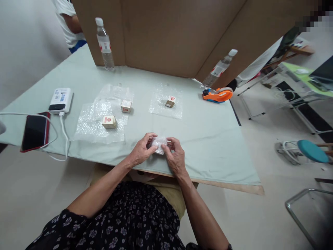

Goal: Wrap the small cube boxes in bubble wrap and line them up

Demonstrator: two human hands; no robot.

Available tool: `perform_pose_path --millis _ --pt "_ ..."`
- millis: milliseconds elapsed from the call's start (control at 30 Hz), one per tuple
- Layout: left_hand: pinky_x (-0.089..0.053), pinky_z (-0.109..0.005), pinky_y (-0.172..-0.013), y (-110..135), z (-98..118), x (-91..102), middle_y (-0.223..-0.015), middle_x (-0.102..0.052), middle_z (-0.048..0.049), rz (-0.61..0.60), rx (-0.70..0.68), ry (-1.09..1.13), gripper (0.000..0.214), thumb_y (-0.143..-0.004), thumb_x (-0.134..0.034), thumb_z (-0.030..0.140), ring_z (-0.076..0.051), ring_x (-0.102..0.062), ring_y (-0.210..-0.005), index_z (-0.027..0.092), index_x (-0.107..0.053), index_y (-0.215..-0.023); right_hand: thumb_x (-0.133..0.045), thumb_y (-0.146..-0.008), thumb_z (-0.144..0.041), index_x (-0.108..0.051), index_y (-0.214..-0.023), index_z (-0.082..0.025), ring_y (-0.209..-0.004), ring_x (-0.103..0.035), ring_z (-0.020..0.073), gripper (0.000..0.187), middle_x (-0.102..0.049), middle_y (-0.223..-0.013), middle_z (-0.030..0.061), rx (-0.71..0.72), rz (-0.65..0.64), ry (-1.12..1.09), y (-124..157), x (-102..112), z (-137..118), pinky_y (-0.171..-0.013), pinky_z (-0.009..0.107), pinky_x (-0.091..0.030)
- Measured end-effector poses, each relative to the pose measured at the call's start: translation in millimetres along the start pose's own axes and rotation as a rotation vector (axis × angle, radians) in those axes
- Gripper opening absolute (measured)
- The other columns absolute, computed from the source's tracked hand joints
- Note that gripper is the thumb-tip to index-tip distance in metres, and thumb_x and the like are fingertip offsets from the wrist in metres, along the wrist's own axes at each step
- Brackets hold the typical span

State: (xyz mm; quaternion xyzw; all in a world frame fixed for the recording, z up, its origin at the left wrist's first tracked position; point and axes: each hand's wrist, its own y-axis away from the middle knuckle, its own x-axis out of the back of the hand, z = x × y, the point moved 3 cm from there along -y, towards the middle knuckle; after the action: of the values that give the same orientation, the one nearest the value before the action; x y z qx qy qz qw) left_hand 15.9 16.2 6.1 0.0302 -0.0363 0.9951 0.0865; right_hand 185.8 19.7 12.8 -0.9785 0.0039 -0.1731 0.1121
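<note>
Near the table's front edge, a small packet of bubble wrap (pixel 159 143) sits between my two hands. My left hand (pixel 144 149) grips its left side, thumb on top. On the other side my right hand (pixel 176 154) holds it, thumb pressed against the near face. What the wrap encloses cannot be made out. Further off, a small printed box (pixel 170 101) lies on a bubble wrap sheet (pixel 156 108). To the left, two more such boxes, one cream box (pixel 109 122) and one brown-sided box (pixel 126 106), rest on overlapping bubble wrap sheets (pixel 87 121).
An orange tape dispenser (pixel 220 95) lies at the table's right, beside a leaning water bottle (pixel 220 69). Another bottle (pixel 105 47) stands by the cardboard panel (pixel 161 34). At left are a power bank (pixel 61 100), a phone (pixel 35 132) and a white cable (pixel 65 139). A person's sleeve (pixel 63 21) shows behind.
</note>
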Motion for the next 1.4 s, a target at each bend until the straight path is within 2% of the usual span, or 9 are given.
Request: perform_pose_path --millis 133,333,500,633,800,900,1000,1233,1400 --pt "-0.047 -0.033 -0.093 -1.1 6.6 1.8 -0.109 -0.063 -0.0072 -0.056 -0.02 -0.124 0.041 -0.085 -0.059 0.025 -0.019 -0.059 -0.099 0.017 -0.056 -0.125 -0.056 -0.093 -0.034 -0.068 -0.104 -0.023 -0.109 -0.061 0.0216 0.02 -0.062 -0.117 0.0095 0.093 -0.104 0.099 -1.2 1.9 -4.9 -0.083 0.032 -0.055" --pt "-0.046 -0.034 -0.094 -6.6 14.5 4.7 -0.114 -0.065 -0.0097 -0.118 -0.031 -0.212 0.036 -0.086 -0.058 0.03 -0.022 -0.06 -0.104 0.016 -0.065 -0.118 -0.055 -0.093 -0.038 -0.073 -0.097 -0.023 -0.114 -0.06 0.0225 0.024 -0.058 -0.125 0.0101 0.05 -0.189 0.097 -11.7 5.0 0.4 -0.098 0.037 -0.05" --pt "-0.046 -0.034 -0.093 -8.1 13.5 2.7 -0.11 -0.066 -0.0089 -0.09 0.026 -0.161 0.033 -0.087 -0.059 0.034 -0.022 -0.061 -0.102 0.015 -0.065 -0.113 -0.058 -0.09 -0.039 -0.071 -0.086 -0.022 -0.109 -0.061 0.023 0.022 -0.062 -0.119 0.0095 -0.03 -0.196 0.013 -17.5 2.9 0.7 -0.083 0.033 -0.054" --pt "-0.047 -0.031 -0.085 -8.5 9.6 -1.2 -0.101 -0.065 -0.0058 -0.053 0.066 -0.104 0.028 -0.085 -0.06 0.032 -0.018 -0.059 -0.093 0.015 -0.064 -0.107 -0.061 -0.087 -0.038 -0.065 -0.093 -0.022 -0.084 -0.063 0.0178 0.018 -0.067 -0.096 0.0049 -0.111 -0.146 -0.103 -13.5 -3.9 1.2 -0.074 0.03 -0.052" --pt "-0.047 -0.027 -0.079 -8.1 1.6 -4.4 -0.102 -0.06 -0.0035 -0.002 0.108 0.039 0.053 -0.082 -0.062 0.026 -0.014 -0.057 -0.085 0.017 -0.048 -0.133 -0.066 -0.083 -0.038 -0.049 -0.128 -0.024 -0.074 -0.061 0.0138 0.049 -0.065 -0.096 0.0016 -0.18 -0.033 -0.242 -7.0 -10.3 4.5 -0.065 0.026 -0.051" --pt "-0.046 -0.027 -0.08 -8.5 1.7 -5.5 -0.11 -0.061 -0.0057 -0.031 0.134 0.091 0.071 -0.082 -0.062 0.025 -0.013 -0.058 -0.088 0.018 -0.035 -0.148 -0.066 -0.081 -0.04 -0.055 -0.122 -0.022 -0.073 -0.06 0.014 0.046 -0.064 -0.091 0.0014 -0.186 -0.065 -0.235 -10.0 -10.2 4.5 -0.064 0.027 -0.051" --pt "-0.046 -0.027 -0.08 -8.8 5.0 -5.7 -0.112 -0.063 -0.0074 -0.056 0.167 0.133 0.074 -0.082 -0.063 0.024 -0.013 -0.058 -0.087 0.016 -0.034 -0.149 -0.066 -0.08 -0.043 -0.062 -0.111 -0.02 -0.069 -0.058 0.0144 0.039 -0.064 -0.085 0.0012 -0.186 -0.097 -0.168 -17.6 -7.3 0.2 -0.063 0.028 -0.051" --pt "-0.047 -0.027 -0.083 -10.3 6.3 -6.2 -0.111 -0.064 -0.0076 -0.045 0.145 0.14 0.069 -0.081 -0.063 0.022 -0.014 -0.06 -0.09 0.014 -0.041 -0.146 -0.058 -0.089 -0.035 -0.071 -0.085 -0.02 -0.084 -0.062 0.0193 0.021 -0.067 -0.086 0.0053 -0.016 -0.053 -0.007 -28.3 -5.1 -19.9 -0.075 0.032 -0.051" --pt "-0.046 -0.027 -0.078 -11.9 1.3 -8.3 -0.116 -0.065 -0.0088 0.027 0.111 0.07 0.066 -0.082 -0.06 0.022 -0.011 -0.055 -0.08 0.013 -0.041 -0.145 -0.059 -0.091 -0.031 -0.075 -0.089 -0.022 -0.09 -0.06 0.019 0.018 -0.059 -0.095 0.0061 0.114 0.06 0.077 -11.9 -6.8 -24.3 -0.079 0.033 -0.052"
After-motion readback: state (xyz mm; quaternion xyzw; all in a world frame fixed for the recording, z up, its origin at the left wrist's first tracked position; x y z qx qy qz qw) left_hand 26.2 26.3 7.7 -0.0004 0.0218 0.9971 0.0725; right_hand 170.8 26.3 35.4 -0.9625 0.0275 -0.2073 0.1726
